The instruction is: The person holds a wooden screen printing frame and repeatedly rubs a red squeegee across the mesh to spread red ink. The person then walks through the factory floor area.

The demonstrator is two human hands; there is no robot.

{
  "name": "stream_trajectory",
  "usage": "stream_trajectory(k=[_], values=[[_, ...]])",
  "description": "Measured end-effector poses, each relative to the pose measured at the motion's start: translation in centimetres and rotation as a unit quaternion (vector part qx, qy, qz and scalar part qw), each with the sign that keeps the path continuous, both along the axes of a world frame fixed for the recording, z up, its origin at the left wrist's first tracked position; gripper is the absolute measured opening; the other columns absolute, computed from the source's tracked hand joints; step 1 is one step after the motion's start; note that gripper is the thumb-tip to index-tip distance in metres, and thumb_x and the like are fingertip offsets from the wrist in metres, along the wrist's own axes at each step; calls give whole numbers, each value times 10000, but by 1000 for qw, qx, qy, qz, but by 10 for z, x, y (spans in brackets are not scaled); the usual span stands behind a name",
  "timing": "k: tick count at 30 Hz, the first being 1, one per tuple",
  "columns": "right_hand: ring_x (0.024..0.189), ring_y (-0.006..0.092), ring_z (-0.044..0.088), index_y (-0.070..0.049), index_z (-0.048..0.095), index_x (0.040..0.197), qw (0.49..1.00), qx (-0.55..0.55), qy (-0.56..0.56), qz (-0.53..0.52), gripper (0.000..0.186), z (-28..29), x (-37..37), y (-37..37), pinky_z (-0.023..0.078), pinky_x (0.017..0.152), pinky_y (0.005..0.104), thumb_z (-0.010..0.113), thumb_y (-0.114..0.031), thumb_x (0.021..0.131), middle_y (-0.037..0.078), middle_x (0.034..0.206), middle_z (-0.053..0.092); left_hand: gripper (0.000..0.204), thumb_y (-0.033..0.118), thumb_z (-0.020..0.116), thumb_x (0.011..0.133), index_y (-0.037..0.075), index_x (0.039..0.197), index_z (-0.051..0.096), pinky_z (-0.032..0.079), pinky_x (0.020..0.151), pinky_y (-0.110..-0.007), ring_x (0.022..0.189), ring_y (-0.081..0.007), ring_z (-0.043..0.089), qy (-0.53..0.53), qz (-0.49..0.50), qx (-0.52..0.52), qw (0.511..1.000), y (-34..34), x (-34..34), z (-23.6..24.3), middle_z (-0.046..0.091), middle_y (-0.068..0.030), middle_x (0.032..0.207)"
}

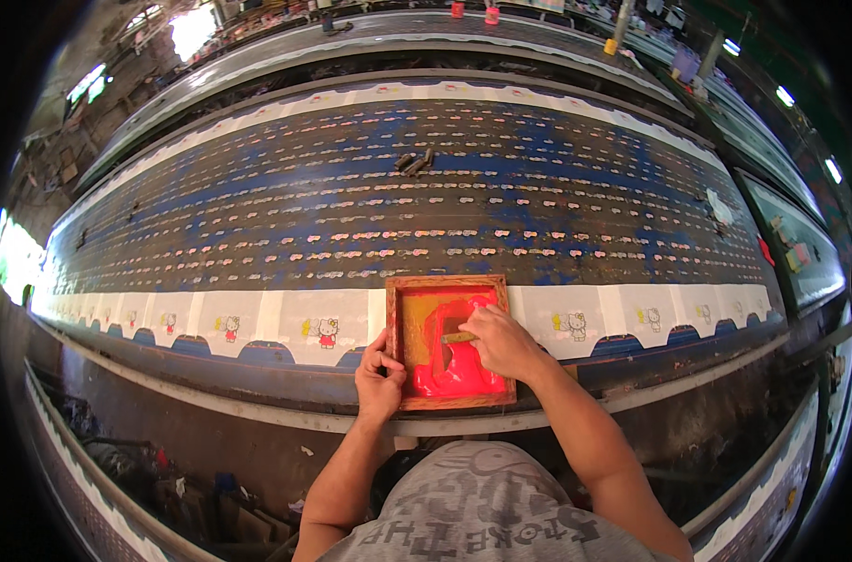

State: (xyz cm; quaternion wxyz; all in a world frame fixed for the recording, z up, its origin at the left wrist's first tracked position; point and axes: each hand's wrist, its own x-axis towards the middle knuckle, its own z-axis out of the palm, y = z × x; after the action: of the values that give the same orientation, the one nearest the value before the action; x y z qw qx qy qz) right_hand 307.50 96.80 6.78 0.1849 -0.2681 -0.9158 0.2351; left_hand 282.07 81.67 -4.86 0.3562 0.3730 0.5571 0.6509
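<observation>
A wooden screen-printing frame lies on the white cloth strip along the table's near edge. Bright red ink covers much of its mesh, most thickly in the lower half. With curled fingers, my left hand grips the frame's left side near the lower corner. Inside the frame, my right hand is closed around a squeegee, whose far end is under my fingers. Left of the frame, a printed cartoon cat has a red dress; to the right, another printed cat has none.
The long dark table carries rows of small print marks and a second white cloth strip along its far side. Some small dark pieces lie mid-table. A rail runs along the near edge; more long tables stand beyond.
</observation>
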Motion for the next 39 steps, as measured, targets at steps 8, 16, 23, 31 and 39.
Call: stream_trajectory(k=[8,16,23,31,39], values=[[1167,391,696,1,789,1297,998,48,47,12,423,-18,-8,31,548,1101,508,639,44,904,169,1165,755,290,-238,685,787,52,784,672,431,1270,-391,1551,-274,589,1,10,-12,1000,0,2,9,545,-214,1749],[1146,327,704,-72,802,1342,996,89,-3,15,443,-27,9,-21,552,1045,480,662,-24,924,104,1162,740,284,-238,691,807,45,825,690,426,1282,-395,1583,-272,558,-17,2,3,1000,-1,5,11,531,-226,1754],[1154,343,697,-54,785,1354,998,55,-11,19,473,-19,23,-77,554,1070,484,677,9,898,127,1226,739,270,-217,691,837,51,866,708,424,1288,-419,1601,-296,540,-10,-8,17,1000,-1,7,10,535,-236,1740],[1184,349,697,-44,788,1339,1000,0,14,-22,445,-9,22,-95,558,1078,481,714,23,905,126,1264,742,222,-135,734,852,83,899,734,456,1244,-434,1528,-335,592,85,17,24,996,1,5,-6,592,-246,1669],[1176,304,704,-113,839,1205,977,13,115,-177,362,-19,29,-106,499,1085,462,894,-47,854,55,1170,786,192,-136,723,804,50,852,711,464,1240,-428,1512,-340,604,116,14,-22,993,2,4,11,607,-243,1663]])
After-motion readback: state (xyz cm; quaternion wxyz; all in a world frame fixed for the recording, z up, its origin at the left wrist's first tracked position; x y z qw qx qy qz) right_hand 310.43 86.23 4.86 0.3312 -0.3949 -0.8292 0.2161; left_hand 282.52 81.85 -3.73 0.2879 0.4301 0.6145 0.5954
